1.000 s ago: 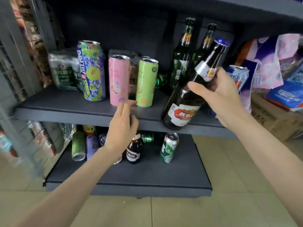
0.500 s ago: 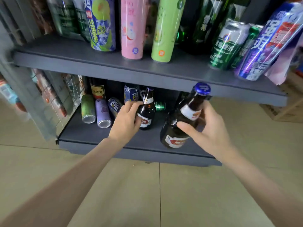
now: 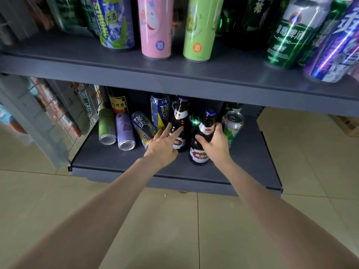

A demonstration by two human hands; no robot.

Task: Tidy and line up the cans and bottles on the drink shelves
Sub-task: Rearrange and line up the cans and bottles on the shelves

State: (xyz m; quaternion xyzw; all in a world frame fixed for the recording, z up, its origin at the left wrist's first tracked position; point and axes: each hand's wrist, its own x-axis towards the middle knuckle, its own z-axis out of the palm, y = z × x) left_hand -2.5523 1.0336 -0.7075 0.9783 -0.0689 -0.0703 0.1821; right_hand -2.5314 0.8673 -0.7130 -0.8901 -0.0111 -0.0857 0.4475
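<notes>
While right grip (image 3: 214, 145) clasps the red-labelled brown glass bottle (image 3: 202, 144) at frame centre | left grip (image 3: 165, 144) released, fingers touching the neighbouring dark bottle (image 3: 179, 125) | step: standing it on the lower grey shelf (image 3: 174, 177) | next: let go, align.

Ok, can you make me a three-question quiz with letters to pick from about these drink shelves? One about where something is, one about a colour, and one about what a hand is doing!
1. Where is the purple can lying?
A. On the lower shelf
B. On the upper shelf
C. On the floor

2. What colour is the can standing between the blue-and-green can and the light green can on the upper shelf?
A. Red
B. Pink
C. Black

3. What is the right hand doing?
A. Hanging free
B. Pressing flat on the floor
C. Gripping a brown bottle

Answers: 1 A, the purple can lies on its side on the lower shelf beside a green one. 2 B, the pink can stands between them. 3 C, its fingers wrap around the brown bottle with the red label, while the left hand touches another bottle with straight fingers.
</notes>
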